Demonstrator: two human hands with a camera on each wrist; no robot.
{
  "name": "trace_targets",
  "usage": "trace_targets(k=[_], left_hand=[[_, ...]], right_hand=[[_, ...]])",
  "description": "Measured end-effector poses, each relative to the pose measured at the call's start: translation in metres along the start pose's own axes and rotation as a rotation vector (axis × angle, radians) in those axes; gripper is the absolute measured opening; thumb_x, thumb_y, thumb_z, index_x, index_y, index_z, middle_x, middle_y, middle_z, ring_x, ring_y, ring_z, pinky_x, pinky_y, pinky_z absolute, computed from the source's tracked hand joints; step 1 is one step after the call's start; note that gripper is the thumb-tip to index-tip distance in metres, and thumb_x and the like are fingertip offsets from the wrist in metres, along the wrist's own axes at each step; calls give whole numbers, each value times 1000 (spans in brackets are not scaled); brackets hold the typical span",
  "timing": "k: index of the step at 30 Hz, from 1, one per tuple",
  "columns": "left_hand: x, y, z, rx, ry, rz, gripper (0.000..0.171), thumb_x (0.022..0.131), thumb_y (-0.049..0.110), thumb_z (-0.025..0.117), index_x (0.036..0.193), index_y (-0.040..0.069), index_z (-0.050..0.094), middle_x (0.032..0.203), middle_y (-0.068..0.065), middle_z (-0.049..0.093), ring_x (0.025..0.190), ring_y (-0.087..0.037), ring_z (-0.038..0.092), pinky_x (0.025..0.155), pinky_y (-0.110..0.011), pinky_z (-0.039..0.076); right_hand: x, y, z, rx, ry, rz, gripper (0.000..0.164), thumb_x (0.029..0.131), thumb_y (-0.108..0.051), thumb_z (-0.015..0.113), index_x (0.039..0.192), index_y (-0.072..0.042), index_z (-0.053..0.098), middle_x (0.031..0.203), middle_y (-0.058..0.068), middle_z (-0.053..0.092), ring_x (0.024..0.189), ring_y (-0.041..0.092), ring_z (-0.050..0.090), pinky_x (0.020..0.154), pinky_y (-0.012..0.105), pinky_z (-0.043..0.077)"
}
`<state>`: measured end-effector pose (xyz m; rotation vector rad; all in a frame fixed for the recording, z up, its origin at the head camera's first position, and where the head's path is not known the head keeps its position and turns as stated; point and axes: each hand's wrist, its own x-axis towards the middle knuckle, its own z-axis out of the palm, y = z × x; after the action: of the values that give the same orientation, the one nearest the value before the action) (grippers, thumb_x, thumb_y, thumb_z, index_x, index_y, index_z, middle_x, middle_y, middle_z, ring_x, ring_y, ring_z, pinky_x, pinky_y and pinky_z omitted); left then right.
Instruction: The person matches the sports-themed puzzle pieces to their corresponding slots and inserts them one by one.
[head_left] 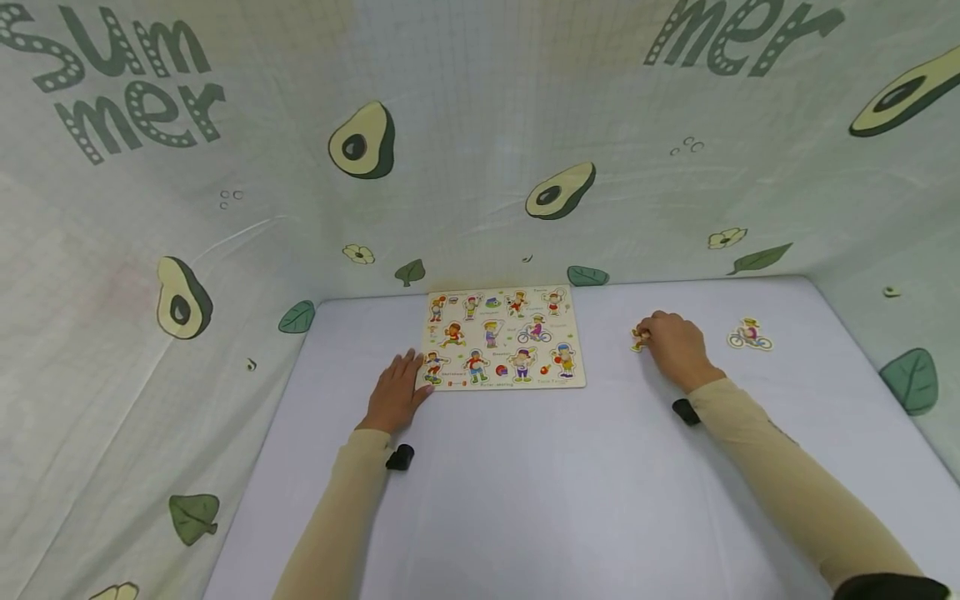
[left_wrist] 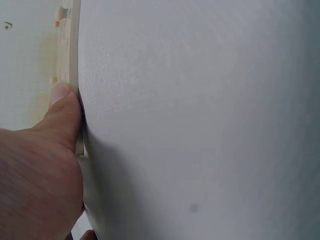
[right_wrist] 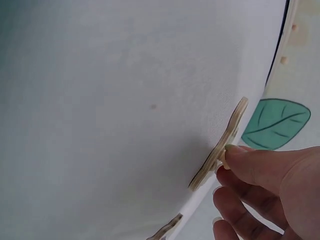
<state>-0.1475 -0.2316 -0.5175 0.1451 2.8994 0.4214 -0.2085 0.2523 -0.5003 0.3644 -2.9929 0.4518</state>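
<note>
A wooden picture puzzle board (head_left: 474,335) with small sports figures lies flat near the back of the table. My left hand (head_left: 393,390) rests at its lower left corner, fingers extended along the side, and in the left wrist view the thumb (left_wrist: 62,102) presses on the board's edge (left_wrist: 74,45). Off to the right, my right hand (head_left: 675,346) pinches a small puzzle piece (right_wrist: 222,137) by its knob between thumb and fingers; the piece stands tilted close to the table. The fingers hide much of its picture in the head view.
A cyclist puzzle piece (head_left: 748,335) lies to the right of my right hand. White cloth covers the table (head_left: 540,483). Behind and beside it hangs a curtain (head_left: 465,100) printed with avocados and leaves.
</note>
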Motion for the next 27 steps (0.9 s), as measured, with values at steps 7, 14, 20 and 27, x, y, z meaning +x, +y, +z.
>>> trace_targets(k=[7,14,20,27], left_hand=[[-4,4,-5,-9,30,8,69,108,29,63,163,0,33,173,-23,25,160,-46,17,130,-60,17],[-4,5,-5,-22,23,-2,70,108,29,62,164,0,32,174,-22,23,161,-45,15,131,-60,15],[-3,3,-4,-27,12,1,72,108,32,62,165,1,30,174,-20,21,162,-44,14,131,-59,15],[-5,4,-3,-25,12,6,71,108,31,62,164,1,32,174,-21,22,161,-44,15,131,-59,16]], right_hand=[[4,3,1,21,12,16,13,94,2,75,107,5,79,97,23,73,90,46,70,72,58,59],[6,3,2,26,-15,16,9,97,1,73,103,5,76,95,23,72,90,45,69,72,58,59],[1,2,1,9,-44,0,7,99,-2,70,101,5,73,93,23,70,89,44,68,70,58,58],[-5,-9,0,9,-36,-7,13,99,-2,71,107,8,71,98,23,69,93,43,67,76,58,58]])
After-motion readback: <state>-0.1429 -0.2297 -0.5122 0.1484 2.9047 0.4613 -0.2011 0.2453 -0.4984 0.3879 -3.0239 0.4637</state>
